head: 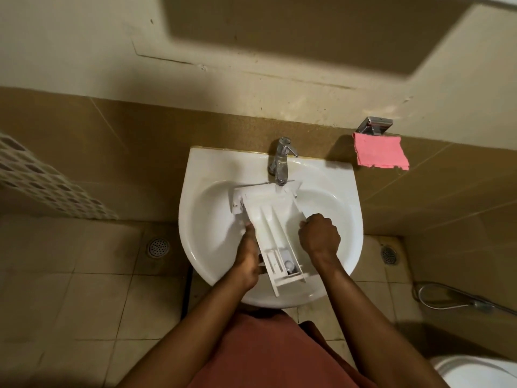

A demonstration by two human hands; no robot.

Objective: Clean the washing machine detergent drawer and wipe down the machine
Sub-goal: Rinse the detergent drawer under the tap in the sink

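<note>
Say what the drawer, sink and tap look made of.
The drawer looks like white moulded plastic with a matte finish, going by its thin ribs and partition walls. The sink is probably glazed ceramic: glossy white, with soft highlights along the rim. The tap appears to be chromed metal, given its mirror-like reflections.

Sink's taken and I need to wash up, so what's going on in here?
A person is rinsing a white detergent drawer in the sink, its far end under the tap, where water seems to run. The left hand grips its left side, the right hand its right side. A pink cloth hangs on the wall, untouched.
</note>
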